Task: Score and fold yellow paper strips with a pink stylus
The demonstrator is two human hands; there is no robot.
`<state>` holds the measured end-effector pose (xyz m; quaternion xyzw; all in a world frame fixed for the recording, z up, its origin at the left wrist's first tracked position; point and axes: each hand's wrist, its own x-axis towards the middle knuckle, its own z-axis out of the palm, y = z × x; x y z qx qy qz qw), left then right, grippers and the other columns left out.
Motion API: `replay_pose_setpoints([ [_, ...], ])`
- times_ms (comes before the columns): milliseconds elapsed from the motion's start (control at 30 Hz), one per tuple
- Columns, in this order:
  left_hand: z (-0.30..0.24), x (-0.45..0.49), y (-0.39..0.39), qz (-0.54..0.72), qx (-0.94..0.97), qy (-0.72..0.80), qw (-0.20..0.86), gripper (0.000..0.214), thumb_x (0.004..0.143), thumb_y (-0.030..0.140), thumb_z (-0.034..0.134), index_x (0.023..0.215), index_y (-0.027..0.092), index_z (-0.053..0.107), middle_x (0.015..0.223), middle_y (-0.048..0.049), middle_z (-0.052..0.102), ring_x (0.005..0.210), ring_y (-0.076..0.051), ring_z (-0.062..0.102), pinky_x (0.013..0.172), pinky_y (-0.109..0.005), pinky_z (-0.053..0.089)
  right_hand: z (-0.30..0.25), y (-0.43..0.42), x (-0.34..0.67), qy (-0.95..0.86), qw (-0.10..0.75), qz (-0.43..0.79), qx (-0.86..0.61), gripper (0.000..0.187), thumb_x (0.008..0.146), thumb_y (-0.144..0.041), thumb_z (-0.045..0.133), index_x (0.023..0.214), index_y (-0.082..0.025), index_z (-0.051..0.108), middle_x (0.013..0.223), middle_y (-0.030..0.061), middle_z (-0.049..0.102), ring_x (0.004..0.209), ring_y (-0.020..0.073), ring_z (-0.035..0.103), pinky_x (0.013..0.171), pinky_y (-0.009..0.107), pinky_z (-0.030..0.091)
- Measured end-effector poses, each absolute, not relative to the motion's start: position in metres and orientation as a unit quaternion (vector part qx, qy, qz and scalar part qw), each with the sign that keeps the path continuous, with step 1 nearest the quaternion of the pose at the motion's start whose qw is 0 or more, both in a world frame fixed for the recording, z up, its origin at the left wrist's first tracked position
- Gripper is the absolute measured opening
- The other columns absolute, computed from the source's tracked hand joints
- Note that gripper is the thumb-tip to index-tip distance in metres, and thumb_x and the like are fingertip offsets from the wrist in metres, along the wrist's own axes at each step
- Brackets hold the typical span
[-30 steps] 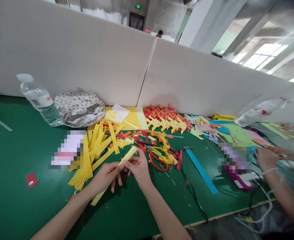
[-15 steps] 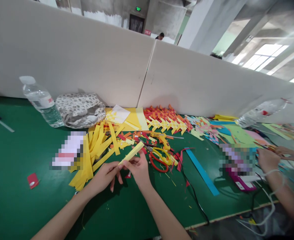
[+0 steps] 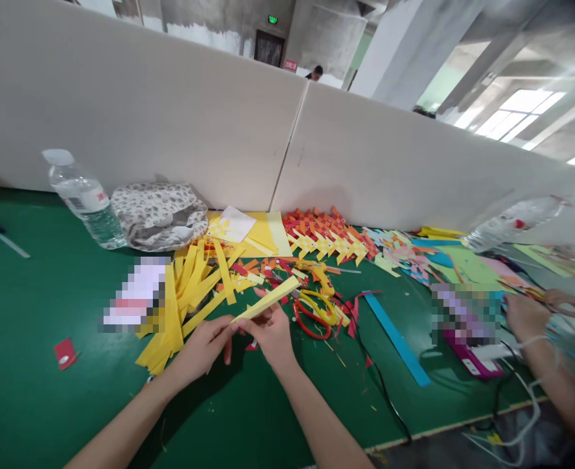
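Observation:
A pale yellow paper strip (image 3: 270, 298) is pinched at its near end by both of my hands, above the green table. My left hand (image 3: 209, 342) grips the tip between thumb and finger. My right hand (image 3: 270, 332) closes on the strip just beside it, and some of its fingers are hidden beneath. The strip's far end points up and right, over scissors (image 3: 314, 316) with red and yellow handles. Left of my hands lies a pile of yellow paper strips (image 3: 182, 293). A yellow glue gun (image 3: 323, 280) rests behind the scissors among paper scraps.
Woven red and yellow paper fish (image 3: 323, 234) lie along the white partition (image 3: 170, 111). A water bottle (image 3: 86, 202) and a patterned cloth bag (image 3: 157, 215) stand at the left. A blue strip (image 3: 397, 339) and a black cord (image 3: 382, 384) lie right, near a co-worker's hand (image 3: 526, 316).
The pale yellow strip has swung slightly, its far end now reaching farther right over the scissors. Both my hands keep their pinch in nearly the same place.

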<state>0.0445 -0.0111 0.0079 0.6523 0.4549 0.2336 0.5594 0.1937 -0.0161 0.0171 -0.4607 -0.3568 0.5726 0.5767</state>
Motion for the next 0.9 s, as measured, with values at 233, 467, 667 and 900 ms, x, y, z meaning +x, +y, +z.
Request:
replay_pose_setpoints([
  [233, 0.007, 0.047, -0.011, 0.258, 0.657, 0.438, 0.556, 0.04, 0.091, 0.05, 0.035, 0.083, 0.017, 0.055, 0.036, 0.0103, 0.036, 0.034, -0.007, 0.034, 0.041, -0.018, 0.027, 0.022, -0.014, 0.2, -0.344, 0.594, 0.563, -0.46, 0.08, 0.053, -0.02, 0.083, 0.123, -0.018, 0.045, 0.062, -0.0061, 0.068, 0.058, 0.0155, 0.065, 0.058, 0.026, 0.054],
  [467, 0.011, 0.048, -0.015, 0.194, 0.621, 0.395, 0.649, 0.045, 0.088, 0.058, 0.035, 0.094, 0.016, 0.053, 0.041, 0.008, 0.046, 0.032, -0.007, 0.038, 0.034, -0.017, 0.029, 0.021, -0.014, 0.21, -0.338, 0.613, 0.54, -0.467, 0.075, 0.054, -0.02, 0.083, 0.118, -0.02, 0.043, 0.062, -0.0073, 0.067, 0.061, 0.0146, 0.066, 0.062, 0.025, 0.054],
  [667, 0.01, 0.048, -0.016, 0.218, 0.626, 0.389, 0.64, 0.043, 0.089, 0.057, 0.033, 0.081, 0.018, 0.048, 0.048, 0.0046, 0.054, 0.035, -0.007, 0.044, 0.036, -0.015, 0.036, 0.016, -0.015, 0.202, -0.384, 0.569, 0.559, -0.465, 0.075, 0.056, -0.022, 0.082, 0.12, -0.018, 0.043, 0.063, -0.0055, 0.068, 0.058, 0.0159, 0.066, 0.059, 0.026, 0.054],
  [900, 0.014, 0.05, -0.018, 0.172, 0.605, 0.384, 0.676, 0.043, 0.085, 0.058, 0.041, 0.083, 0.017, 0.051, 0.05, 0.0024, 0.058, 0.037, -0.008, 0.048, 0.037, -0.017, 0.038, 0.025, -0.015, 0.21, -0.332, 0.617, 0.534, -0.473, 0.078, 0.059, -0.025, 0.081, 0.125, -0.018, 0.039, 0.069, -0.001, 0.072, 0.074, 0.0208, 0.071, 0.073, 0.032, 0.055],
])
